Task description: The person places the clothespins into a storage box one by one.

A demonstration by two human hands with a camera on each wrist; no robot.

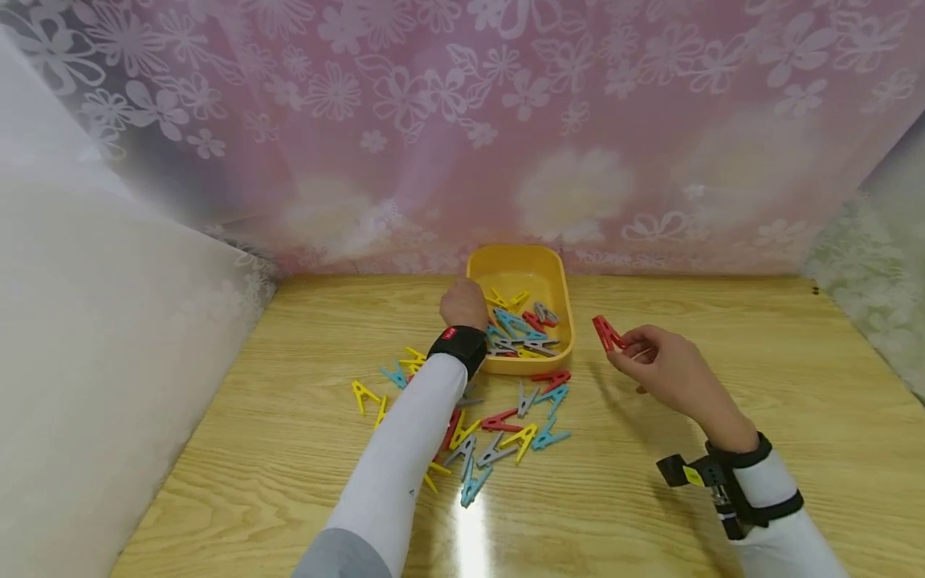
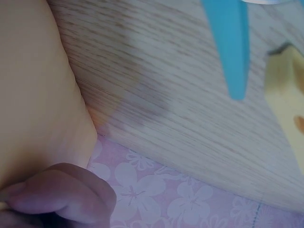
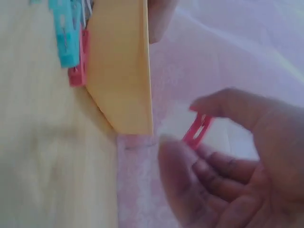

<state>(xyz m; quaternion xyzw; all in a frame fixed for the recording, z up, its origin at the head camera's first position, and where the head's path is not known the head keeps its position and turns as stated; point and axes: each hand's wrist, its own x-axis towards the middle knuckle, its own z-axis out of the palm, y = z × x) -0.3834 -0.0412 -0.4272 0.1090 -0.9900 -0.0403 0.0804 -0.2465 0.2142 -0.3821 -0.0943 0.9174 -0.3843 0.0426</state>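
My left hand is over the left rim of a yellow plastic basin, its fingers curled. In the left wrist view a pale yellow sliver shows at its pinched fingertips. It looks like the end of a yellow clothespin, mostly hidden. To the right of the basin, my right hand pinches a red clothespin between thumb and fingers, above the table. Yellow, blue, grey and red clothespins lie in the basin.
Many clothespins are scattered on the wooden table in front of the basin, some hidden under my left forearm. A pink flowered curtain hangs behind the basin. A pale wall borders the table on the left.
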